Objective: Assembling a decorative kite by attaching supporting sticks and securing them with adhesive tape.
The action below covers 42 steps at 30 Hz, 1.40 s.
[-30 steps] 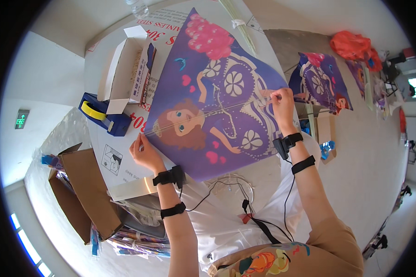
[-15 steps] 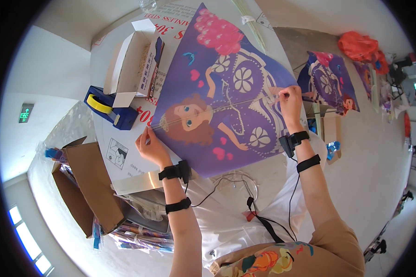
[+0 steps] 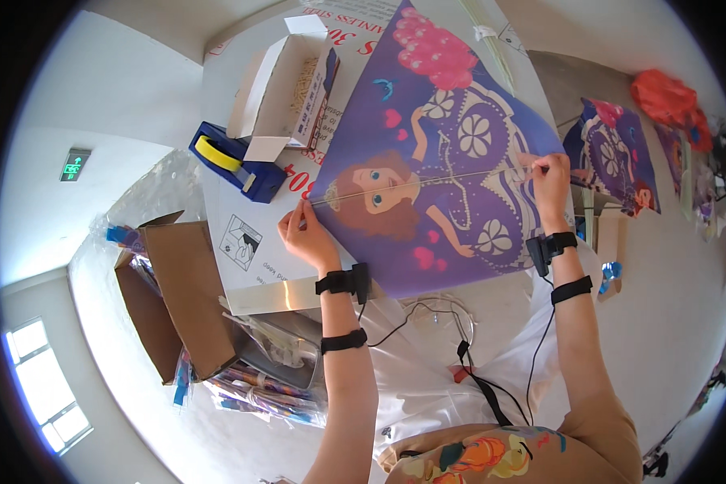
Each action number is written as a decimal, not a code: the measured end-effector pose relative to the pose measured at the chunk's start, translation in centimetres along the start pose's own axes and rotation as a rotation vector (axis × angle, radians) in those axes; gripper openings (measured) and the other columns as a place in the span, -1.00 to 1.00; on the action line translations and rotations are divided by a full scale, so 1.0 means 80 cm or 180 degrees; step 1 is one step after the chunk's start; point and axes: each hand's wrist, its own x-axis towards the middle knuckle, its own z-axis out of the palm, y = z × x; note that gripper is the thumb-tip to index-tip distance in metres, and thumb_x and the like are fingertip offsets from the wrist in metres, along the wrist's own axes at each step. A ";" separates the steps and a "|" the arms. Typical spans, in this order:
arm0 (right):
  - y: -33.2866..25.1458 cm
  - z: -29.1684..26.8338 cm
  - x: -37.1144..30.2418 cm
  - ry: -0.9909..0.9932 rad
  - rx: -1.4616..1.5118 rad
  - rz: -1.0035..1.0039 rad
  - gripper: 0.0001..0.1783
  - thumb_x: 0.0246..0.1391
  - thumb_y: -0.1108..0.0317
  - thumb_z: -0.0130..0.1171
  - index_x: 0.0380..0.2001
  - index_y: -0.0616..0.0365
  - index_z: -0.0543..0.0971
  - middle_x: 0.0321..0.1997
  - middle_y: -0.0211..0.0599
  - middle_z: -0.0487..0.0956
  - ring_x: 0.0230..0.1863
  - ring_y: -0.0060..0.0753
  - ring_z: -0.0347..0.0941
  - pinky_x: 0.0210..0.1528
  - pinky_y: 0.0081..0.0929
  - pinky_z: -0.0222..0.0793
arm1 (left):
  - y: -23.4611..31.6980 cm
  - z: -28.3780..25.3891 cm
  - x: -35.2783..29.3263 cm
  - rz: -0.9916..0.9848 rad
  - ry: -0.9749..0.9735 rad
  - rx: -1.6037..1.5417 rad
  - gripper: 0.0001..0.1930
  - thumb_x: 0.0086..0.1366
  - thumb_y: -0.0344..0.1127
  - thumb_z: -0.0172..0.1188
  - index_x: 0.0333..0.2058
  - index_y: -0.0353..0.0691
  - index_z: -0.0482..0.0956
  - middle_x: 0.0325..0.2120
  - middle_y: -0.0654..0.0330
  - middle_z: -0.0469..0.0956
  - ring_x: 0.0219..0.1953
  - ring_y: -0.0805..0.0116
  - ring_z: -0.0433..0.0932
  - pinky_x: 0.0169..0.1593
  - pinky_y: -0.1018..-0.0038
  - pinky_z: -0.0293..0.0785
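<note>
A purple diamond-shaped kite sheet (image 3: 363, 242), printed with a cartoon princess and pink balloons, lies on the white board in front of me. Across its middle runs a thin pale stick (image 3: 440, 180), roughly from left to right. My left hand (image 3: 305, 231) pinches the stick's left end at the sheet's left corner, thumb and finger together. At the other end, my right hand (image 3: 551, 181) is closed in a pinch on the stick, over the right part of the sheet. Fingertips hide both ends of the stick.
Left of the sheet stand an open white box (image 3: 274, 101) of small sticks and a blue tape dispenser (image 3: 250, 173). A bundle of pale sticks (image 3: 492, 48) lies at the far edge. Cardboard boxes (image 3: 187, 298) are lower left; another kite sheet (image 3: 609, 153) is at right.
The whole scene has shifted to the right in the picture as my head turned. Both hands keep their pinch on the stick, and the sheet lies much as before.
</note>
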 end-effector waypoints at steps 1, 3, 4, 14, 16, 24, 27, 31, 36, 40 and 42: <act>0.001 -0.001 -0.001 -0.0014 -0.0031 0.0017 -0.89 -0.12 0.62 0.18 -0.50 0.22 0.47 -0.31 -0.14 0.41 -0.18 -0.05 0.41 -0.13 -0.29 0.35 | 0.002 0.000 -0.001 -0.0026 -0.0031 0.0031 -0.84 0.19 -0.36 0.31 -0.27 -0.27 0.70 -0.33 0.18 0.50 -0.38 0.41 0.49 -0.40 0.53 0.51; -0.001 -0.001 -0.001 -0.0024 0.0017 0.0047 -0.89 -0.12 0.62 0.18 -0.50 0.22 0.47 -0.30 -0.14 0.41 -0.18 -0.05 0.41 -0.13 -0.29 0.35 | 0.004 -0.001 -0.001 -0.0025 -0.0031 0.0069 -0.84 0.19 -0.36 0.31 -0.27 -0.27 0.70 -0.33 0.18 0.49 -0.38 0.41 0.49 -0.40 0.53 0.51; -0.002 0.000 -0.001 -0.0027 0.0046 0.0081 -0.89 -0.12 0.62 0.19 -0.50 0.23 0.47 -0.30 -0.14 0.41 -0.18 -0.05 0.40 -0.13 -0.29 0.35 | 0.004 -0.002 -0.001 -0.0029 -0.0046 0.0094 -0.84 0.19 -0.36 0.31 -0.27 -0.28 0.70 -0.34 0.19 0.49 -0.38 0.42 0.49 -0.40 0.53 0.50; 0.006 -0.006 0.004 -0.0206 -0.0025 0.0102 -0.87 -0.11 0.59 0.24 -0.50 0.22 0.47 -0.27 -0.16 0.41 -0.17 -0.08 0.42 -0.10 -0.31 0.36 | -0.001 0.001 -0.001 0.0067 -0.0057 -0.0071 -0.86 0.22 -0.38 0.27 -0.26 -0.26 0.69 -0.34 0.25 0.43 -0.44 0.47 0.43 -0.42 0.54 0.44; 0.001 -0.007 0.004 -0.0427 0.0092 0.0578 -0.77 -0.10 0.57 0.27 -0.34 0.22 0.46 -0.18 -0.10 0.39 -0.14 -0.05 0.42 -0.05 -0.33 0.37 | 0.003 0.001 -0.002 0.0047 -0.0081 0.0002 -0.86 0.20 -0.40 0.28 -0.27 -0.29 0.70 -0.33 0.19 0.47 -0.39 0.40 0.49 -0.36 0.52 0.51; -0.118 -0.001 -0.023 -0.0186 0.1655 0.0596 -0.48 0.04 0.49 0.20 0.10 0.18 0.34 -0.14 -0.23 0.45 -0.10 -0.36 0.42 -0.05 -0.42 0.41 | -0.001 0.000 -0.002 0.0159 -0.0078 -0.0006 -0.86 0.23 -0.39 0.25 -0.24 -0.25 0.69 -0.33 0.25 0.43 -0.44 0.46 0.42 -0.41 0.54 0.42; -0.249 0.049 -0.071 -0.1439 0.3833 0.1160 -0.54 0.13 0.43 0.17 0.10 0.19 0.35 -0.01 -0.31 0.47 0.03 -0.45 0.43 0.07 -0.48 0.39 | -0.009 -0.009 0.002 0.0167 -0.0087 0.0059 -0.85 0.23 -0.38 0.25 -0.24 -0.26 0.69 -0.32 0.22 0.45 -0.41 0.43 0.46 -0.39 0.52 0.46; -0.293 0.114 -0.102 -0.1883 0.4766 0.1476 -0.57 0.22 0.39 0.10 0.13 0.22 0.34 0.12 -0.21 0.45 0.17 -0.38 0.38 0.18 -0.47 0.32 | -0.006 0.005 -0.006 0.0209 -0.0114 -0.0044 -0.84 0.25 -0.38 0.23 -0.23 -0.26 0.68 -0.33 0.24 0.43 -0.41 0.45 0.43 -0.39 0.53 0.43; -0.243 0.099 -0.098 -0.1380 0.4992 0.2104 -0.54 0.30 0.30 0.01 0.19 0.25 0.29 0.20 -0.16 0.38 0.25 -0.32 0.32 0.28 -0.39 0.24 | -0.002 -0.004 -0.002 0.0092 -0.0141 0.0098 -0.83 0.27 -0.37 0.21 -0.22 -0.28 0.67 -0.31 0.23 0.43 -0.40 0.44 0.44 -0.38 0.52 0.45; -0.146 0.056 -0.075 -0.0829 0.4853 0.2166 -0.52 0.30 0.29 0.00 0.20 0.29 0.27 0.23 -0.10 0.34 0.28 -0.27 0.29 0.32 -0.36 0.21 | 0.002 -0.002 -0.004 0.0110 -0.0194 0.0150 -0.82 0.28 -0.34 0.20 -0.21 -0.27 0.67 -0.30 0.23 0.43 -0.40 0.44 0.44 -0.37 0.53 0.46; -0.109 0.024 -0.055 -0.0533 0.4457 0.2310 -0.50 0.29 0.30 0.01 0.20 0.33 0.26 0.26 -0.07 0.31 0.29 -0.22 0.26 0.35 -0.34 0.17 | -0.001 -0.005 -0.001 0.0111 -0.0190 0.0178 -0.82 0.28 -0.34 0.20 -0.21 -0.27 0.67 -0.30 0.23 0.43 -0.40 0.44 0.44 -0.36 0.52 0.46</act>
